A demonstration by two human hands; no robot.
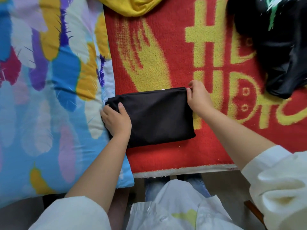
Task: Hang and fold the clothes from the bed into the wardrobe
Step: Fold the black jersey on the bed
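A quilted bedcover printed with big blue, yellow, purple and white feathers (49, 97) fills the left side of the view, and beside it a red woven blanket with a yellow hand and yellow block letters (166, 156) covers the rest of the bed. A loose black shiny garment with green marks (282, 55) lies crumpled on the blanket's upper right, and a rumpled mustard-yellow cloth (132, 5) sits at the top edge. Near the middle, a black garment folded into a flat rectangle (157, 117) rests on the red blanket, its left end touching the feathered cover. The left hand (116, 120) grips the rectangle's left end: the thumb lies on top of the cloth while the fingers curl over the edge and out of sight. The right hand (198, 98) holds the upper right corner, the fingertips pinching the top edge of the fold with the knuckles bent; the rest of the rectangle stretches flat between the two hands. White sleeves (274, 180) are pushed back on both forearms.
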